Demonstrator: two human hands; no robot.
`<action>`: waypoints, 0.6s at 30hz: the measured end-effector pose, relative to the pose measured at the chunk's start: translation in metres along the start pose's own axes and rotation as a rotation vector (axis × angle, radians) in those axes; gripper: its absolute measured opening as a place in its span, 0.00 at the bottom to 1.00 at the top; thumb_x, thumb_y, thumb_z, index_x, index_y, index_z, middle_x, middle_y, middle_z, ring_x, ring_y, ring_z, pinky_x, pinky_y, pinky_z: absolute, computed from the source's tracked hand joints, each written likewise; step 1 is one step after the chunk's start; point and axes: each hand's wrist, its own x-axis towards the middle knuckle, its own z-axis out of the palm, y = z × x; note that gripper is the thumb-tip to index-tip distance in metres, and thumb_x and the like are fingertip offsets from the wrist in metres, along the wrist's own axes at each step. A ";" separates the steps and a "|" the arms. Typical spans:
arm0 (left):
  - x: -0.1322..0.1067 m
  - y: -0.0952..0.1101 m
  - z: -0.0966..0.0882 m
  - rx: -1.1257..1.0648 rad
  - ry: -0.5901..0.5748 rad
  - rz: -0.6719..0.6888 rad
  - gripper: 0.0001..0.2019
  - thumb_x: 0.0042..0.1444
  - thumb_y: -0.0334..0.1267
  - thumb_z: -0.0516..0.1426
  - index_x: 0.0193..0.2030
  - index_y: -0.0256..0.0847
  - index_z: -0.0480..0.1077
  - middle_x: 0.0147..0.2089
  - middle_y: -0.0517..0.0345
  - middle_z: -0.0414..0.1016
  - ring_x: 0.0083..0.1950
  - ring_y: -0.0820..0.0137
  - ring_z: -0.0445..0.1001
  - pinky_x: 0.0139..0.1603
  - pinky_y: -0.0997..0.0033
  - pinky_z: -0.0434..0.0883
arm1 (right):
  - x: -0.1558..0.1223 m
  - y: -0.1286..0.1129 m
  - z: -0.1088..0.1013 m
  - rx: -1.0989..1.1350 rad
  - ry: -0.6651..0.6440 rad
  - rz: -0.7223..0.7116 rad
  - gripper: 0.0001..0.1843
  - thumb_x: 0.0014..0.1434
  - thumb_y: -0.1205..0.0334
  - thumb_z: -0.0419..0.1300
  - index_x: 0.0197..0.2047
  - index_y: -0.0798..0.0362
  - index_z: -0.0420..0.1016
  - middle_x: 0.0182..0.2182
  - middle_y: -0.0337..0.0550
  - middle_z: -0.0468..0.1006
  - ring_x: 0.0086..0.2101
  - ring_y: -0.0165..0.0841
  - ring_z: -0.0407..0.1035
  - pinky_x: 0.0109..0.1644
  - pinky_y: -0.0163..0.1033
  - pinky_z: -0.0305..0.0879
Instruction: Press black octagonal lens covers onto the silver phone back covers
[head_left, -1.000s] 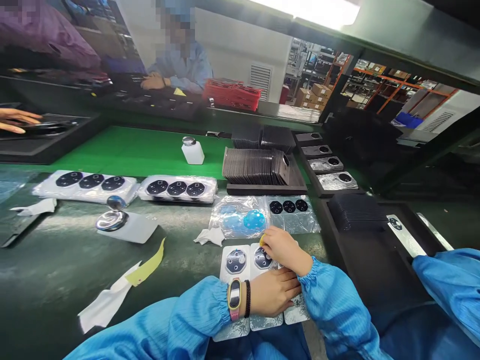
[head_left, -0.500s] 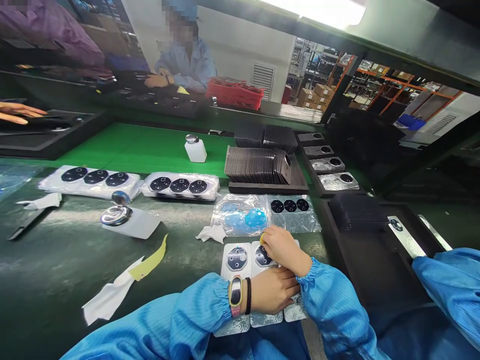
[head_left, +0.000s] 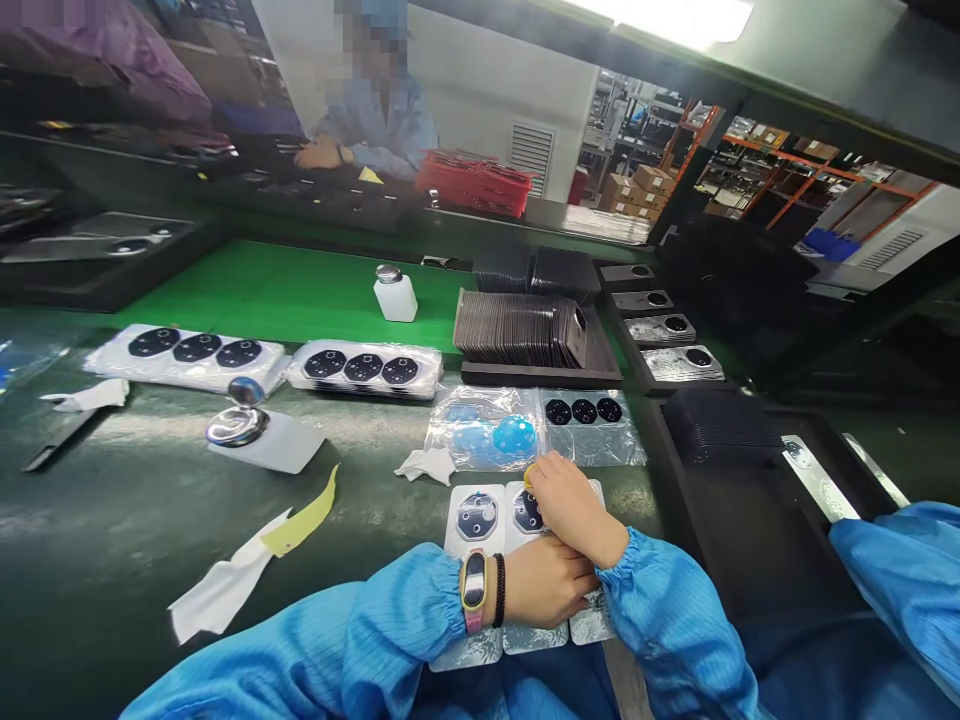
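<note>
Three pale metal-look panels with dark octagonal windows lie side by side in front of me; the left panel (head_left: 477, 580) shows most plainly. My left hand (head_left: 544, 582), with a wristband, rests flat across the middle and right panels, fingers stretched to the right. Crossing above it, my right hand (head_left: 576, 508) is closed, its fingertips at the dark window (head_left: 528, 512) of the middle panel. A small yellow bit (head_left: 531, 476) shows at those fingertips; whether it is held or worn I cannot tell. The right panel is mostly covered by my hands.
Behind the panels lie a clear bag (head_left: 446, 430) with a blue dotted piece (head_left: 514, 435) and a crumpled wipe (head_left: 426, 464). A white pump bottle (head_left: 396, 298) stands on the green mat; another bottle (head_left: 262, 440) is at left. Black trays (head_left: 739, 540) flank the right, beside a co-worker's sleeve (head_left: 900, 560).
The view has shifted slightly. My hands keep nearly the same pose on the panels. A co-worker's hand at the far left has gone out of view.
</note>
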 end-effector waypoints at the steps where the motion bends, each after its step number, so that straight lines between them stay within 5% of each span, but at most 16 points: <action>1: 0.000 0.000 0.001 0.002 -0.001 0.001 0.09 0.58 0.37 0.57 0.42 0.35 0.72 0.41 0.51 0.80 0.44 0.65 0.76 0.50 0.68 0.69 | -0.001 -0.001 0.002 -0.015 0.019 -0.002 0.10 0.58 0.78 0.54 0.36 0.55 0.71 0.33 0.45 0.74 0.36 0.39 0.66 0.38 0.42 0.63; 12: 0.002 0.000 0.007 0.013 -0.003 -0.027 0.10 0.62 0.37 0.54 0.41 0.35 0.73 0.39 0.49 0.80 0.42 0.62 0.78 0.45 0.67 0.71 | -0.010 -0.004 0.006 -0.144 0.081 -0.063 0.10 0.58 0.76 0.52 0.38 0.57 0.71 0.32 0.49 0.74 0.36 0.40 0.64 0.39 0.43 0.59; 18: 0.003 -0.001 0.009 -0.004 -0.017 -0.032 0.12 0.62 0.38 0.54 0.47 0.33 0.72 0.44 0.49 0.80 0.45 0.62 0.78 0.46 0.66 0.72 | -0.013 -0.003 0.000 -0.141 -0.036 -0.110 0.08 0.58 0.76 0.53 0.37 0.57 0.71 0.32 0.48 0.74 0.35 0.40 0.65 0.36 0.42 0.59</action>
